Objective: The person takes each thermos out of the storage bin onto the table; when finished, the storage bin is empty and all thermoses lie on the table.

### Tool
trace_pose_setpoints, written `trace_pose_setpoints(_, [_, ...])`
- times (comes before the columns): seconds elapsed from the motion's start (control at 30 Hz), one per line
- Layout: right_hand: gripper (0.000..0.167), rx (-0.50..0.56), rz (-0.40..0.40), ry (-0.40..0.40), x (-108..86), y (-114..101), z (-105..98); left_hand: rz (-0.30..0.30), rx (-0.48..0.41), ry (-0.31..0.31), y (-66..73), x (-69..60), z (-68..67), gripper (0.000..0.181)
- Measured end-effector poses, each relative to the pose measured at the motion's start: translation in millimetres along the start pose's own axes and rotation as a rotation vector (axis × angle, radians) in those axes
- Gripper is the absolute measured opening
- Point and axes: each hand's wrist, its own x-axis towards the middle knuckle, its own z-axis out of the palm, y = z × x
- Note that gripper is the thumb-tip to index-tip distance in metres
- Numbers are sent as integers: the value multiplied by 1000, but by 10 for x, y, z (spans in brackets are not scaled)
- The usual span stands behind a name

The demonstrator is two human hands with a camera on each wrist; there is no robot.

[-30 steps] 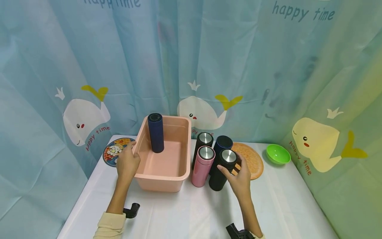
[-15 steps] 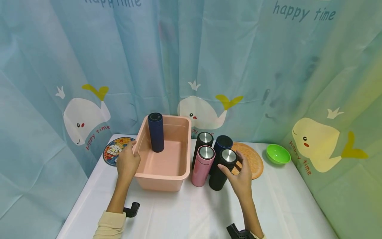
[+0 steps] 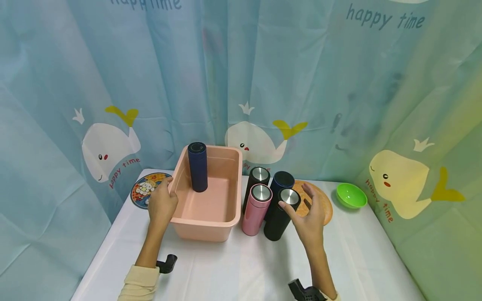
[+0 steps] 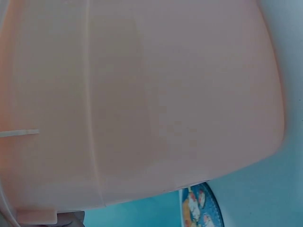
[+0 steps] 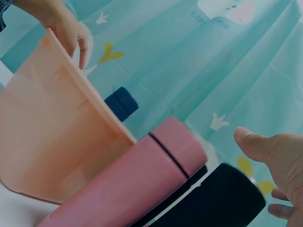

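In the head view my left hand grips the left rim of a peach-pink plastic tub. Inside the tub a dark blue thermos stands upright near the back left. My right hand has thumb and fingers spread, just right of a black thermos with a silver lid; a gap shows between them in the right wrist view. Grouped with it are a pink thermos, another black thermos and a second dark blue thermos. The tub's side fills the left wrist view.
A round orange mat or plate lies behind the right hand. Farther right is a green bowl. Left of the tub lies a round cartoon-printed disc. A whale-print curtain encloses the white table.
My right hand has released the front black thermos and moved slightly right, its fingers opening away from it. The left hand stays on the tub's rim.
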Motion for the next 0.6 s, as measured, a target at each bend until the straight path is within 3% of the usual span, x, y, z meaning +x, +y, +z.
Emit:
trace_pose_setpoints(0.27, [77,-45,-124,79,155,-178,-67,-5,3,-8,-2,-7,4,45])
trace_pose_setpoints(0.6, [80,102,-235,132,308,-535,-46,12,-8,16,7,-7,-4,45])
